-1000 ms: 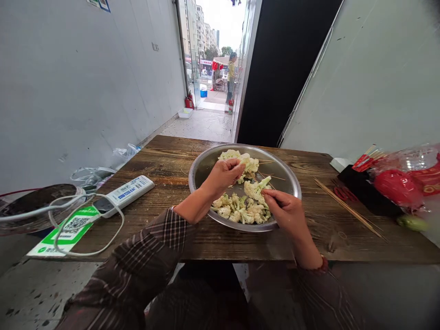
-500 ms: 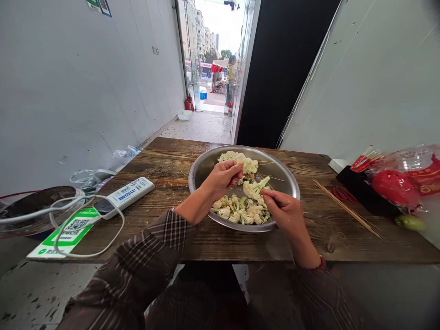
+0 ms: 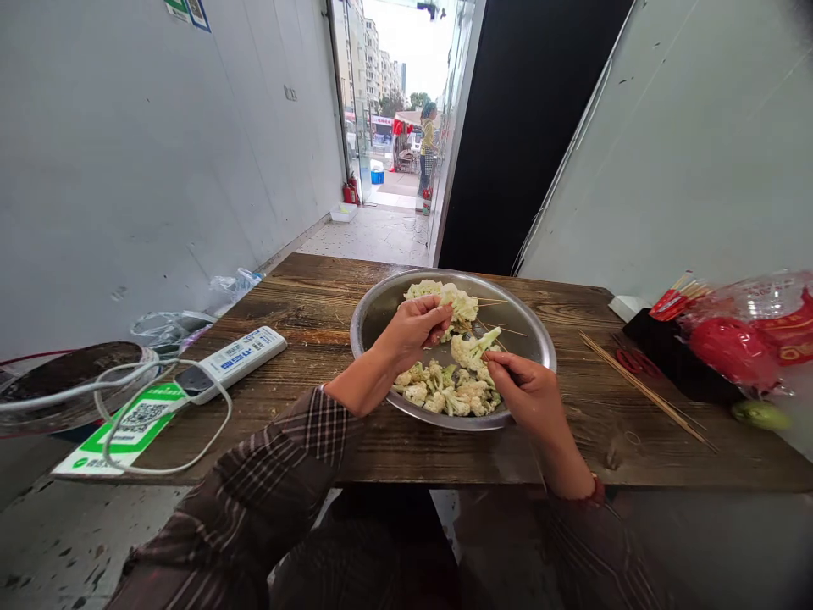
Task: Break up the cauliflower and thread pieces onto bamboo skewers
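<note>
A wide steel basin (image 3: pixel 356 326) on the wooden table holds several cauliflower florets (image 3: pixel 448 398) in its near part. At its far side lie skewered cauliflower pieces (image 3: pixel 432 290) with thin bamboo sticks (image 3: pixel 492 302) pointing right. Over the basin's middle, my left hand (image 3: pixel 416 329) is closed in a pinch; what its fingertips hold is hidden. My right hand (image 3: pixel 527 390), at the basin's right rim, pinches a cauliflower floret (image 3: pixel 471 349) by its right side. Whether a stick runs through that floret I cannot tell.
Bamboo skewers (image 3: pixel 648 390) lie on the table's right, beside red-handled scissors (image 3: pixel 635 363) and a black box (image 3: pixel 683 360) with plastic-wrapped packs. A white power strip (image 3: pixel 245 352), its cable (image 3: pixel 225 424) and a green QR card (image 3: pixel 136 424) occupy the left. A person (image 3: pixel 428 148) stands outside the doorway.
Both hands keep nearly the same pose over the basin, and the floret stays in my right fingers. The whole view has shifted very slightly.
</note>
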Tool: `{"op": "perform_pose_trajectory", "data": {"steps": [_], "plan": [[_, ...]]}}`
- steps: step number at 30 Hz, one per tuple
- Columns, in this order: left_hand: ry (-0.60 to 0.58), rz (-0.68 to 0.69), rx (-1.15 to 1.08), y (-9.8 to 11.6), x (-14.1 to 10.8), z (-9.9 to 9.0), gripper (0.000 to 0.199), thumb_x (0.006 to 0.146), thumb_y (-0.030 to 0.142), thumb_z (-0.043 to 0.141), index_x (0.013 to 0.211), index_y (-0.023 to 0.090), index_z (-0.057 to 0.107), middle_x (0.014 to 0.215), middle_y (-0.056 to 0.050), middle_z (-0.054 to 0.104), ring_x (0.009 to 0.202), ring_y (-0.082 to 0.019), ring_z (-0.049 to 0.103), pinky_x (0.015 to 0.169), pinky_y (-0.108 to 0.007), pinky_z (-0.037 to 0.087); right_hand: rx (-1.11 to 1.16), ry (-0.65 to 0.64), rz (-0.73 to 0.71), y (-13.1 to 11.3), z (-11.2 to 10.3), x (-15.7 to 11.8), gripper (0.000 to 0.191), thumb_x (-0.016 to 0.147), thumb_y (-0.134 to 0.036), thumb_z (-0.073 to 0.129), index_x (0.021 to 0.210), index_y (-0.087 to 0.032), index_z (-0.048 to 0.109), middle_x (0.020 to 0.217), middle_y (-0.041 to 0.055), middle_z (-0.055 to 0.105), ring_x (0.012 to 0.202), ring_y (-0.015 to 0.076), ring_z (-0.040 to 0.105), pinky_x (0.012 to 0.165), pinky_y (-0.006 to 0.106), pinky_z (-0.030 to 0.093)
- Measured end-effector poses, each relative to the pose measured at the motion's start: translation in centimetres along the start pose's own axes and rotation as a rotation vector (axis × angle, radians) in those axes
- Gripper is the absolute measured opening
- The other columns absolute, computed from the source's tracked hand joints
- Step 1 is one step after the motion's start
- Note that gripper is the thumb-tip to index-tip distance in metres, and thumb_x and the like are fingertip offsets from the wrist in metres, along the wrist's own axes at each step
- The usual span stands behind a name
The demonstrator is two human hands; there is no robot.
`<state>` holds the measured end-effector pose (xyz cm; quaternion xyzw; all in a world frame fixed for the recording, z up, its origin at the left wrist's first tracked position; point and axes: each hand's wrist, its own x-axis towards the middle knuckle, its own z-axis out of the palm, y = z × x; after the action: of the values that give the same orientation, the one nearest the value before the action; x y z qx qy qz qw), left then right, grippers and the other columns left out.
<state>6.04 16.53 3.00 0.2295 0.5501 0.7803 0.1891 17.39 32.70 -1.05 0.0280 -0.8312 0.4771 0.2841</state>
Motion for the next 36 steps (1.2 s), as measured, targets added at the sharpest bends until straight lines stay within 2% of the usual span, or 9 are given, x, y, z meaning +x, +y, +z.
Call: {"op": "perform_pose_trajectory", "data": {"steps": [9, 17, 31, 36], "plan": [[-0.013, -0.055, -0.071, 0.18, -0.06, 0.09, 0.038, 0.069, 0.034, 0.074, 0.062, 0.015, 0.043, 0.053, 0.005, 0.044, 0.040, 0.000, 0.031, 0.039, -0.017, 0.016, -0.028, -0.003, -0.019, 0.12, -0.02, -0.11, 0.021, 0.084, -0.028, 0.057, 0.093, -0.020, 0.075, 0.090, 0.0061, 0.075, 0.078, 0.0199, 0.070, 0.070, 0.031, 0.055], [0.005, 0.012, 0.033, -0.10, -0.09, 0.16, 0.038, 0.074, 0.037, 0.070, 0.061, 0.015, 0.042, 0.051, 0.006, 0.041, 0.040, -0.001, 0.029, 0.040, -0.017, 0.017, -0.071, 0.002, -0.040, 0.28, 0.01, -0.19, 0.022, 0.085, -0.029, 0.056, 0.093, -0.020, 0.074, 0.089, 0.0063, 0.075, 0.078, 0.0203, 0.069, 0.072, 0.033, 0.055], [-0.023, -0.023, 0.060, -0.06, -0.06, -0.08, 0.037, 0.069, 0.034, 0.073, 0.059, 0.015, 0.043, 0.048, 0.007, 0.037, 0.041, -0.001, 0.026, 0.040, -0.018, 0.015, -0.096, 0.013, -0.086, 0.01, -0.18, -0.29, 0.022, 0.086, -0.030, 0.055, 0.092, -0.022, 0.074, 0.091, 0.0058, 0.075, 0.082, 0.0215, 0.070, 0.076, 0.034, 0.055], [-0.046, -0.062, 0.071, -0.19, -0.26, 0.68, 0.036, 0.068, 0.034, 0.074, 0.059, 0.015, 0.045, 0.048, 0.007, 0.039, 0.039, 0.000, 0.028, 0.040, -0.018, 0.015, -0.123, 0.033, -0.106, -0.25, -0.03, -0.27, 0.022, 0.087, -0.030, 0.054, 0.091, -0.022, 0.074, 0.091, 0.0056, 0.075, 0.081, 0.0211, 0.069, 0.076, 0.034, 0.054]]}}
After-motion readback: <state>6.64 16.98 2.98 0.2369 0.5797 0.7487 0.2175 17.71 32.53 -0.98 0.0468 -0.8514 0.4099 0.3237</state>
